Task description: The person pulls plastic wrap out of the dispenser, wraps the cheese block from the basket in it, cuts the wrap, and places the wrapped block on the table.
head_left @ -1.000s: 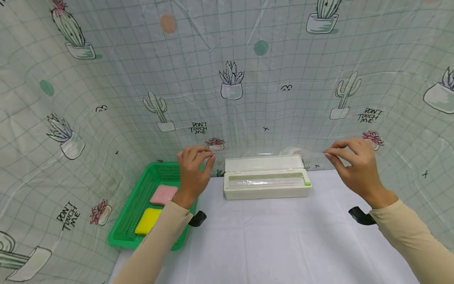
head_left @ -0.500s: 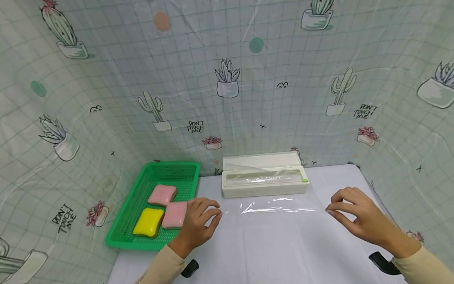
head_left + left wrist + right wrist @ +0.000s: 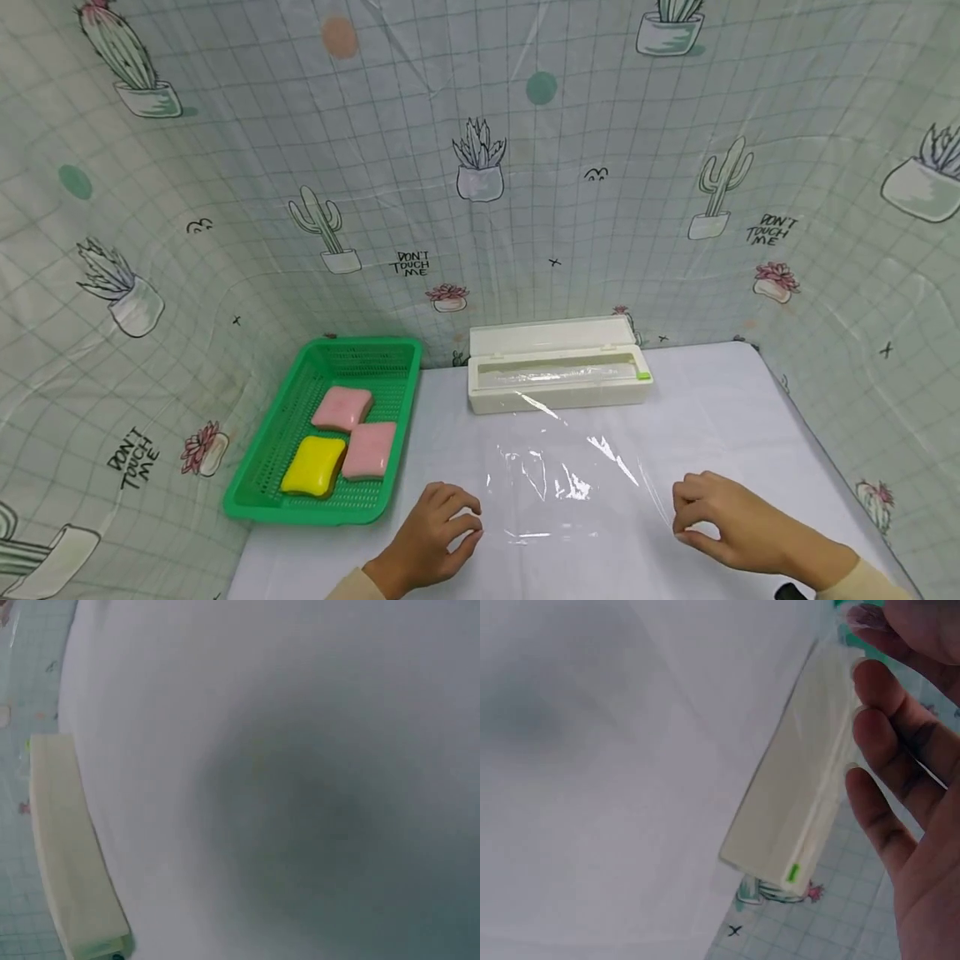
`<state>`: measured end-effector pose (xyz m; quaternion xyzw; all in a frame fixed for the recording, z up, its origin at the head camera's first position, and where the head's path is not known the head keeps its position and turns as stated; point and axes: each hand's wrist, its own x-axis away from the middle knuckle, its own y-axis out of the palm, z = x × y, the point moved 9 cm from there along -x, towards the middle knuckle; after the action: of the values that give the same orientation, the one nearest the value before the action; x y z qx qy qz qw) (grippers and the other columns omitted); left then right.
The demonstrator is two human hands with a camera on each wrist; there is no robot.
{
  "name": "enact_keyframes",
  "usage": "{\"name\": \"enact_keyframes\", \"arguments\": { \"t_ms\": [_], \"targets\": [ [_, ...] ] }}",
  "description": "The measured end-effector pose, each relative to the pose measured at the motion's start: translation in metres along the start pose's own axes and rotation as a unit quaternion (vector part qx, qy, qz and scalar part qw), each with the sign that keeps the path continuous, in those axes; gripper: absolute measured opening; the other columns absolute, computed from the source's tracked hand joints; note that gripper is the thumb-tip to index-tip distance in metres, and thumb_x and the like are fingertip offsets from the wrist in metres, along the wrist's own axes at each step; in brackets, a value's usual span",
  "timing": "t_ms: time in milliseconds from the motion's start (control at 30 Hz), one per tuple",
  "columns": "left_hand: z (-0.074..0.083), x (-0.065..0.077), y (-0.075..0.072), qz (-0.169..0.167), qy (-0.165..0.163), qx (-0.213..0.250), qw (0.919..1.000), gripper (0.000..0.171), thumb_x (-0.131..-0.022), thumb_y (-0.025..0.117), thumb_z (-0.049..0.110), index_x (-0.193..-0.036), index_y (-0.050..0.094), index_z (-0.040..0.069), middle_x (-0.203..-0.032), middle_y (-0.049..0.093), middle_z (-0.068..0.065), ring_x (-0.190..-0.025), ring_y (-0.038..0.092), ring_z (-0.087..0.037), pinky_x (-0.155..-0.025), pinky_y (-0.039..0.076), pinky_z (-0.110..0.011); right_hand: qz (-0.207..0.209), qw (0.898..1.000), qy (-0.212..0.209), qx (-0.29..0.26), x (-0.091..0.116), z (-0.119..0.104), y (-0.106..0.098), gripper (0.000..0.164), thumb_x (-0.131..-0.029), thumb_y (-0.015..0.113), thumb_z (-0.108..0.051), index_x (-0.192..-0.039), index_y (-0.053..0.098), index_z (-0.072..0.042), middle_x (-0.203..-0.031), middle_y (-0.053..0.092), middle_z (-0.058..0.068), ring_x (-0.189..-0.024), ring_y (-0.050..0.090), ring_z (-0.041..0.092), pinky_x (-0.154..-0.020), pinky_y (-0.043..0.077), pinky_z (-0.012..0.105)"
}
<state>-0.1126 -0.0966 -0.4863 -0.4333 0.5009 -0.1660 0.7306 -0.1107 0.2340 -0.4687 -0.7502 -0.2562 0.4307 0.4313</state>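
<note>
A clear sheet of plastic wrap (image 3: 576, 483) stretches low over the table, its shiny creases catching light. My left hand (image 3: 431, 533) pinches its near left corner between thumb and fingers. At the near right corner, my right hand (image 3: 738, 521) pinches the film, and a taut edge runs up from those fingertips. The far end leads to a white wrap dispenser box (image 3: 558, 400), its lid standing open and the roll visible inside. The left wrist view shows the box's front (image 3: 75, 847) but no fingers. In the right wrist view, curled fingers (image 3: 874, 735) appear beside the box.
A green plastic basket (image 3: 307, 517) stands on the left of the white-covered table. It holds two pink sponges (image 3: 342, 407) and a yellow sponge (image 3: 315, 467). A cactus-print curtain (image 3: 555, 225) rises behind and on both sides.
Both hands have come down and back from above the box toward the near edge, drawing the plastic wrap out with them. The box and basket have stayed put.
</note>
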Motion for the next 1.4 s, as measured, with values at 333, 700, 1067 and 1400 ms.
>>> {"name": "enact_keyframes", "arguments": {
  "t_ms": [333, 700, 1067, 1400],
  "targets": [
    [0.032, 0.035, 0.036, -0.022, 0.087, 0.013, 0.9959, 0.018, -0.081, 0.088, 0.020, -0.081, 0.070, 0.024, -0.100, 0.066, 0.011, -0.096, 0.058, -0.006, -0.090, 0.044, -0.021, -0.104, 0.993, 0.014, -0.056, 0.025, -0.008, 0.047, 0.019, -0.080, 0.088, -0.014, -0.081, 0.076, -0.029, -0.084, 0.052, -0.024, -0.079, 0.042, -0.010, -0.067, 0.034, 0.012],
    [0.047, 0.049, 0.054, -0.045, 0.101, 0.034, 0.9932, 0.013, -0.087, 0.082, 0.031, -0.084, 0.070, 0.027, -0.098, 0.064, 0.013, -0.098, 0.056, -0.004, -0.094, 0.039, -0.015, -0.099, 0.994, 0.011, -0.042, 0.037, -0.009, 0.052, 0.025, -0.070, 0.091, -0.008, -0.074, 0.076, -0.027, -0.080, 0.052, -0.025, -0.076, 0.041, -0.012, -0.068, 0.027, 0.007],
    [0.051, 0.063, 0.072, -0.088, 0.120, -0.005, 0.9888, 0.014, -0.088, 0.082, 0.040, -0.091, 0.072, 0.030, -0.101, 0.064, 0.014, -0.096, 0.056, -0.001, -0.094, 0.041, -0.017, -0.007, 1.000, 0.001, 0.006, 0.059, -0.010, 0.069, 0.036, -0.048, 0.086, -0.004, -0.065, 0.070, -0.031, -0.079, 0.047, -0.023, -0.074, 0.031, -0.012, -0.065, 0.022, 0.005],
    [0.052, 0.072, 0.080, -0.132, 0.113, -0.021, 0.9846, 0.016, -0.087, 0.086, 0.037, -0.094, 0.073, 0.033, -0.097, 0.060, 0.015, -0.094, 0.051, 0.002, -0.093, 0.038, -0.015, 0.107, 0.994, -0.020, 0.032, 0.085, -0.014, 0.084, 0.023, -0.080, 0.083, -0.046, -0.071, 0.067, -0.031, -0.092, 0.050, -0.021, -0.083, 0.039, -0.010, -0.073, 0.031, 0.003]
  ]
}}
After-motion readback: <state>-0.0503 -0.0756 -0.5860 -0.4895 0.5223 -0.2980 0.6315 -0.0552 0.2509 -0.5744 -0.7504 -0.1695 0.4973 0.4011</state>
